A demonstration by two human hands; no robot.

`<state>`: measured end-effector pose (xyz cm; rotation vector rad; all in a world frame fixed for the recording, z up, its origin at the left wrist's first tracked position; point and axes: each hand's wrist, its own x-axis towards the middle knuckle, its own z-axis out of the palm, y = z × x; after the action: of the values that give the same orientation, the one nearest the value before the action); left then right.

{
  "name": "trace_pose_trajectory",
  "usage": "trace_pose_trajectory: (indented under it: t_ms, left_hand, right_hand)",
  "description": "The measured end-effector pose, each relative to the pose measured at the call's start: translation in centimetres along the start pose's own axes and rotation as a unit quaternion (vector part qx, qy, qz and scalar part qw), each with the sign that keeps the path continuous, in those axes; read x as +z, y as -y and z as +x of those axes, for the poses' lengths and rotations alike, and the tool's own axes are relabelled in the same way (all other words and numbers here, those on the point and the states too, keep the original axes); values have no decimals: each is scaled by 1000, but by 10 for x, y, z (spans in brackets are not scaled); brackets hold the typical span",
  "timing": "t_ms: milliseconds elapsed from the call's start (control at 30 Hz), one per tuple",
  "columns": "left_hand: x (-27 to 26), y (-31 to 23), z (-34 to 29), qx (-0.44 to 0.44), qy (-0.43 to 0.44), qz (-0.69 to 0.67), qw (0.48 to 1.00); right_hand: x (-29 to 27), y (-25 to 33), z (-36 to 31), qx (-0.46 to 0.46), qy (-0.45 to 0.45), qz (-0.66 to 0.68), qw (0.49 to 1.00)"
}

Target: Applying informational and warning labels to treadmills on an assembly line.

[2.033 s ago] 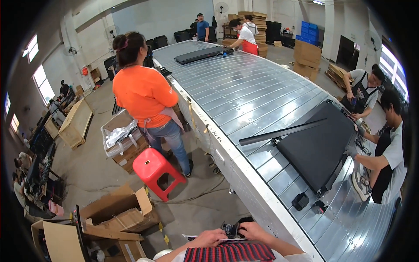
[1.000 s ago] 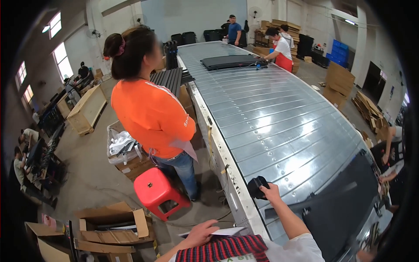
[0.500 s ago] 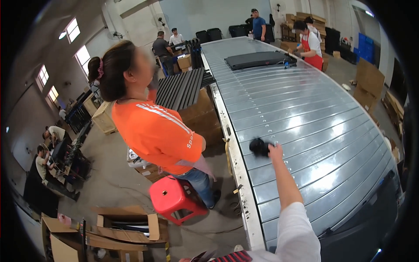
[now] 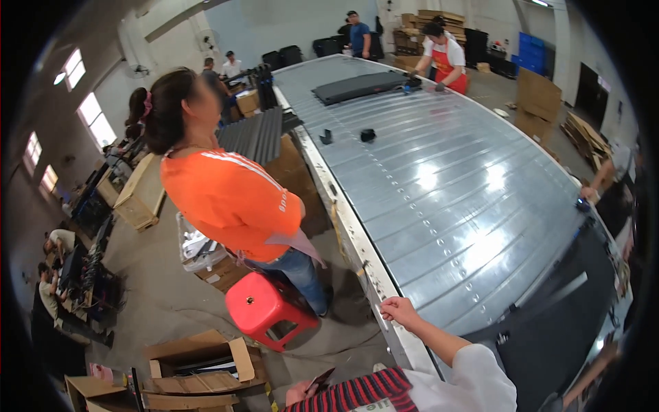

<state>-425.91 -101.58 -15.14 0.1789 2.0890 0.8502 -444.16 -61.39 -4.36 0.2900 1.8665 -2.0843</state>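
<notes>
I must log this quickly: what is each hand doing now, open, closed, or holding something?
Left hand: low by the striped cloth; grip cannot be told.
Right hand: fingers curled over the metal table edge.

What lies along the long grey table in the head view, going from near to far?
Right hand on the ribbed grey metal table edge → two small black blocks → long dark flat panel → person in red apron.

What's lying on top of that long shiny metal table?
On the metal table lie a dark panel, two small black parts and another dark panel. The right hand grips its edge. Beneath is hidden.
</notes>
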Motion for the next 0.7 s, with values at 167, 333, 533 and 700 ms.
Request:
trace_pose_trajectory:
  t_ms: [167, 333, 533, 700]
  left_hand:
    - [-48, -148, -37, 188, -176, 66, 964]
    - [-49, -112, -32, 288, -52, 120, 949]
    - [22, -133, -37, 328, 168, 235, 899]
    - [100, -97, 7, 283, 349, 213, 868]
  right_hand:
    - [-8, -68, -125, -19, -153, -22, 988]
    - [60, -171, -266, 31, -322, -216, 921]
    - [144, -274, -416, 217, -180, -294, 913]
    - [180, -268, -466, 158, -376, -210, 888]
